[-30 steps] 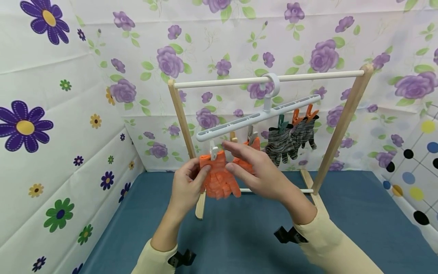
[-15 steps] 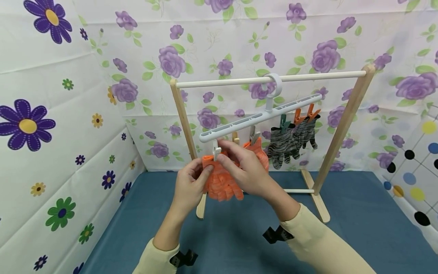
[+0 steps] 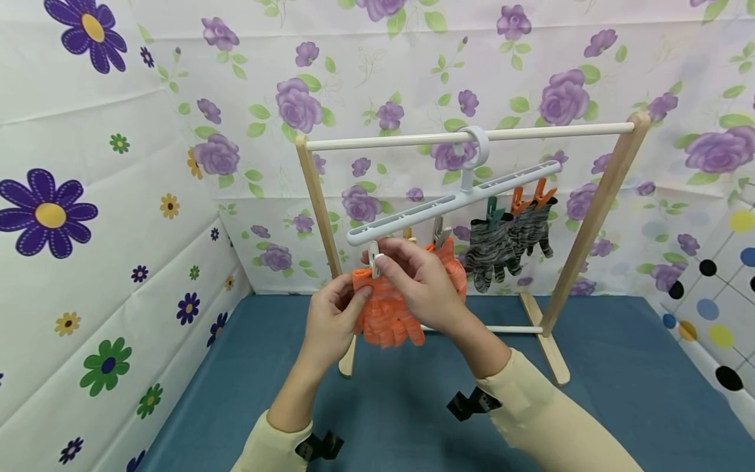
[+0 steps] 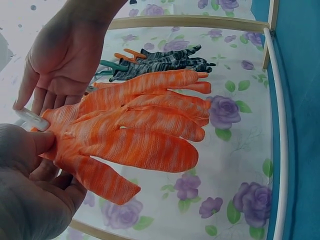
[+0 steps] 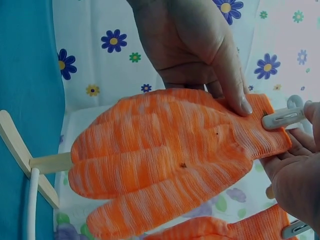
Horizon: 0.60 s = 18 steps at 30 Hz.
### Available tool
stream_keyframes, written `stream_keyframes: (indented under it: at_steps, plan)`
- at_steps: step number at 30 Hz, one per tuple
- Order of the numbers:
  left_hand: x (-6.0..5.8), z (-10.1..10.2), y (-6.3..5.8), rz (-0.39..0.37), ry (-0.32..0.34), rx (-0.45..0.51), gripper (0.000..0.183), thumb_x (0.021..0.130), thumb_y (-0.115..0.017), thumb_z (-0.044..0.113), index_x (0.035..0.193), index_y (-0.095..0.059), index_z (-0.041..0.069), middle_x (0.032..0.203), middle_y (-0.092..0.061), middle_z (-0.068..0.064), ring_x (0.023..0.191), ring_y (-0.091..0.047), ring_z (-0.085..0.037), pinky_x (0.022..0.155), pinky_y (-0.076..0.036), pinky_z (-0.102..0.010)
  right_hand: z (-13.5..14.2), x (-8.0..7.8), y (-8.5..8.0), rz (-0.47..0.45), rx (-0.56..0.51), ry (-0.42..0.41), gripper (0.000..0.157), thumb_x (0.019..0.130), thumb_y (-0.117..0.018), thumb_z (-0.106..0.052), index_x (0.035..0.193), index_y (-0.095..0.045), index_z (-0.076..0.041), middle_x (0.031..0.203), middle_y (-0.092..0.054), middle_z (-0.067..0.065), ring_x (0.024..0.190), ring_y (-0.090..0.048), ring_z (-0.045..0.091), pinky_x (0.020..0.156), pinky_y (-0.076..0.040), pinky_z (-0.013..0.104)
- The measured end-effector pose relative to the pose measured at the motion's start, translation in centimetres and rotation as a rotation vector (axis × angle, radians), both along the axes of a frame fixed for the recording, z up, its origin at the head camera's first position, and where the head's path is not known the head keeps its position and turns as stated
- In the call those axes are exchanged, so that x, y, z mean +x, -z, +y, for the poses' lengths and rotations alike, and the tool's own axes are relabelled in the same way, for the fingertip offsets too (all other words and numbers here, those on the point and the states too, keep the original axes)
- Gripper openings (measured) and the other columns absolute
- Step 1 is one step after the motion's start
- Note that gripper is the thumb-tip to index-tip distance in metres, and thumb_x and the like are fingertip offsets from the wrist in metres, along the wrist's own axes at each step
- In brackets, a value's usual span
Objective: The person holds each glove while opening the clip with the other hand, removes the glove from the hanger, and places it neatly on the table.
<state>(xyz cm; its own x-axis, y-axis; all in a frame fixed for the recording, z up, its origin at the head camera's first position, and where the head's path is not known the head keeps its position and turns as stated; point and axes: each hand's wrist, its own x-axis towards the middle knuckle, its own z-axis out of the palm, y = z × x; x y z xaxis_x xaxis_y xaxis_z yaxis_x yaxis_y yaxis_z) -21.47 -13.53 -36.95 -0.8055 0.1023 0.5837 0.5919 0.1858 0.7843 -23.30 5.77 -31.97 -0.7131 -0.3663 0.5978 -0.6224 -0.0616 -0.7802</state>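
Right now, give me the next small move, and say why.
Probably squeeze the white clip with the right hand: its thumb rests on the clip, which grips the front orange glove. The left hand pinches that glove beside the clip, so it likely wouldn't drop if released.

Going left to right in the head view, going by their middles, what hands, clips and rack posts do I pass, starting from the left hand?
Left hand, white clip, right hand, green clip, first orange clip, second orange clip, right rack post.
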Motion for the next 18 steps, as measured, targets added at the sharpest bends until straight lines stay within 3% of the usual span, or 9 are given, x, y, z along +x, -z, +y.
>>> stream_keyframes:
  at_steps: [5, 18]
  plan:
    - [0.12, -0.09, 0.17, -0.001, 0.004, 0.007, 0.022, 0.106, -0.069, 0.014, 0.124, -0.073, 0.003, 0.092, -0.071, -0.010, 0.066, -0.059, -0.026, 0.056, -0.050, -0.027, -0.22, -0.08, -0.03, -0.011, -0.023, -0.010, 0.031, 0.112, -0.056, -0.008, 0.138, -0.060, 0.007, 0.118, -0.068, 0.016, 0.102, -0.065, 0.025, 0.089, -0.055, 0.033]
    - [0.54, -0.12, 0.39, -0.053, 0.002, 0.023, 0.019, 0.106, -0.069, 0.014, 0.122, -0.073, 0.005, 0.082, -0.065, -0.012, 0.055, -0.051, -0.017, 0.050, -0.044, -0.026, -0.51, -0.08, 0.14, -0.045, -0.113, -0.028, 0.029, 0.112, -0.056, -0.010, 0.137, -0.062, 0.003, 0.119, -0.069, 0.019, 0.105, -0.066, 0.026, 0.094, -0.056, 0.034]
